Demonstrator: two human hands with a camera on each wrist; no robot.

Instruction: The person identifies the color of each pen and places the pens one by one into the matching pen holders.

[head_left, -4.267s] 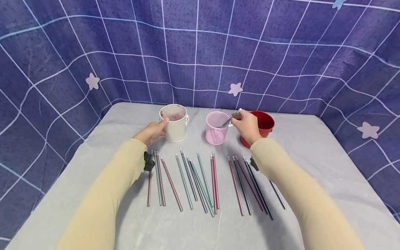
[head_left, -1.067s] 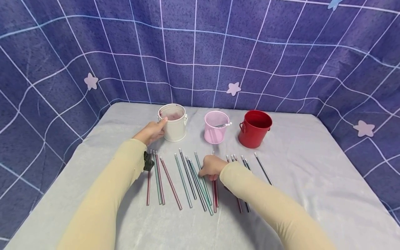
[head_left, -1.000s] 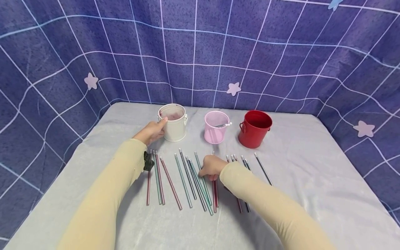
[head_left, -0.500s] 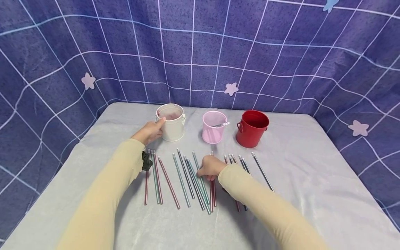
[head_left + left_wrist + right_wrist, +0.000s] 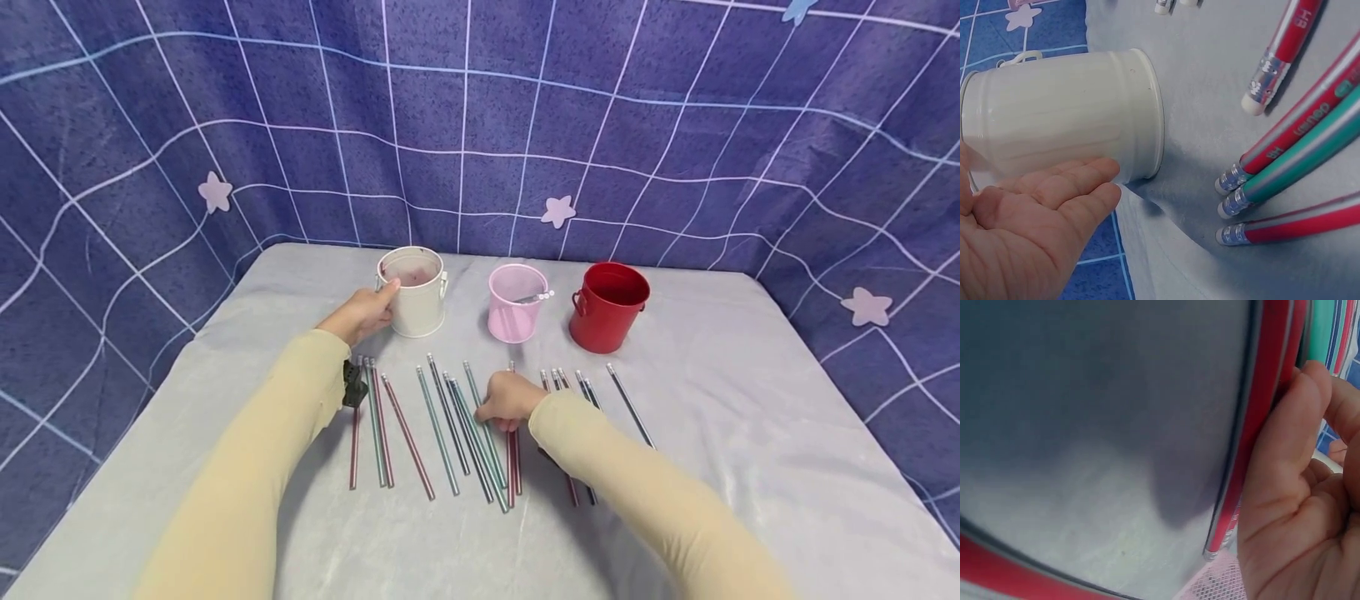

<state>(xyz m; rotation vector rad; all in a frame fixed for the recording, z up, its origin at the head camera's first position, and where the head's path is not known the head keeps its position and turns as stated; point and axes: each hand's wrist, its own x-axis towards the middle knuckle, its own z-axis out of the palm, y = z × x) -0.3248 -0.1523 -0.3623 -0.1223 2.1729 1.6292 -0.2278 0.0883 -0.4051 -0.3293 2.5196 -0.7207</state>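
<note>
My left hand (image 5: pixel 363 315) rests against the white bucket (image 5: pixel 420 308), thumb at its rim. In the left wrist view its fingers lie nearly straight along the bucket's wall. My right hand (image 5: pixel 510 400) is low over the middle pencils, thumb and index finger pinching a teal pencil (image 5: pixel 1320 331). Right beside those fingers lie red pencils (image 5: pixel 1263 394), partly hidden under the hand in the head view. A pink bucket (image 5: pixel 510 321) stands in the middle, with pencils (image 5: pixel 543 296) leaning out over its rim. To its right stands a red bucket (image 5: pixel 602 321).
Red and teal pencils (image 5: pixel 405 433) lie by my left wrist. Dark blue and teal pencils (image 5: pixel 450 417) lie left of my right hand. More pencils (image 5: pixel 555 379) are partly under my right forearm, and a dark pencil (image 5: pixel 628 402) lies beyond it. A blue gridded curtain (image 5: pixel 480 125) hangs behind.
My right hand has let go of pencils at the pink bucket and come down to the middle pencils, staying there for the last second. My left hand stays at the white bucket.
</note>
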